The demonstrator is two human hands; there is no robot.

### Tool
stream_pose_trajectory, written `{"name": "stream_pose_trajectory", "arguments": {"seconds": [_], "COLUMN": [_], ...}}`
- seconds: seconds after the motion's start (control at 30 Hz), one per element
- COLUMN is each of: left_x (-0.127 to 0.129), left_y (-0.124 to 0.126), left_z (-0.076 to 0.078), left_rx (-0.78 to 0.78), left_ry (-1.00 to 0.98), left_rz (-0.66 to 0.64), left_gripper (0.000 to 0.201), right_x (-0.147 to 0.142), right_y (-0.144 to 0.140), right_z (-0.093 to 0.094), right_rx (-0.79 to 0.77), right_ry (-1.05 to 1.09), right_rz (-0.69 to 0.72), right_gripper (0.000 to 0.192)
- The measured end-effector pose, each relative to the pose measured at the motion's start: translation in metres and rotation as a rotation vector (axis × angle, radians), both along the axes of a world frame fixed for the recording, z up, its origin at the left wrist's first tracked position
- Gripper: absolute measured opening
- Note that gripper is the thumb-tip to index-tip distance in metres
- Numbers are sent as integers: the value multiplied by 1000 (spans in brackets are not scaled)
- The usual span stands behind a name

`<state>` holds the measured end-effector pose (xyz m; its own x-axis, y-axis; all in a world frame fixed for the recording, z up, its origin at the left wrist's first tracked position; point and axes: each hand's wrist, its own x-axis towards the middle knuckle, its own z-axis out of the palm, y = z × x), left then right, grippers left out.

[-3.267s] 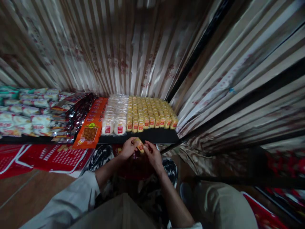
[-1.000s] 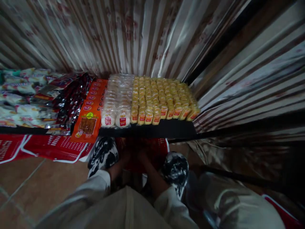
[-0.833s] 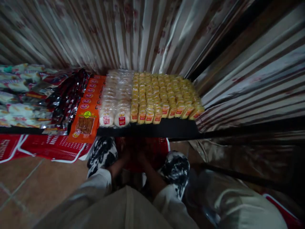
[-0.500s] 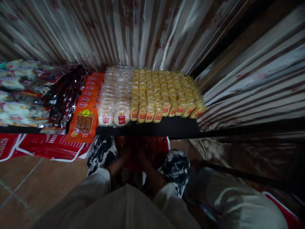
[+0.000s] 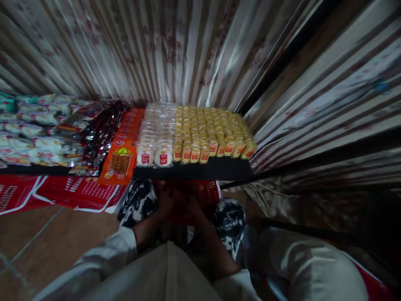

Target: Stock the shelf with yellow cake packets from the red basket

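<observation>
Black shelf (image 5: pixel 216 170) carries packed rows of yellow snack packets (image 5: pixel 213 133); below it sits a red basket (image 5: pixel 208 194). Left hand (image 5: pixel 166 200) and right hand (image 5: pixel 191 205) dip into it — grip too dark to tell. Risk: knuckles bump the shelf edge — front packets topple.

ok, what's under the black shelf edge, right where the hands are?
A red basket sits below the black shelf. The left hand and right hand reach into it. Its contents are too dark and covered to make out.
</observation>
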<state>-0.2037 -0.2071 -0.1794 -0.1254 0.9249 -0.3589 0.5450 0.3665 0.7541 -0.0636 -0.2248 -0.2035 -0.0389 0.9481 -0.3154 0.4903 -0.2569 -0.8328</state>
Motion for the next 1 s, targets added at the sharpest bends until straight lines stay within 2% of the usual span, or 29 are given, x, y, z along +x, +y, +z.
{"name": "stream_pose_trajectory", "arguments": {"seconds": [0.13,0.27,0.4,0.53,0.77,0.9,1.0], "left_x": [12,26,36,48,76,90,96], "left_y": [-9,-11,-7,4,31,44,52], "left_z": [20,44,69,87,111,120,122], "left_rx": [116,241,366,457,491,553,605], "left_ry": [1,-83,-132,-185,-351,-409,-327], "left_rz": [-27,-117,-180,-160,-95,-161,-228], "left_gripper": [19,15,16,29,37,40,43], "right_x": [8,17,24,30,47,62,73], "right_y": [-10,-17,-20,-17,10,35,59], "right_z": [18,34,49,67,102,113,117], "right_rx": [15,160,314,479,635,637,626], "right_ry": [-37,-171,-273,-326,-408,-425,-371], "right_rz": [47,85,11,-80,-189,-313,-402], "right_gripper": [28,32,46,42,47,51,54]}}
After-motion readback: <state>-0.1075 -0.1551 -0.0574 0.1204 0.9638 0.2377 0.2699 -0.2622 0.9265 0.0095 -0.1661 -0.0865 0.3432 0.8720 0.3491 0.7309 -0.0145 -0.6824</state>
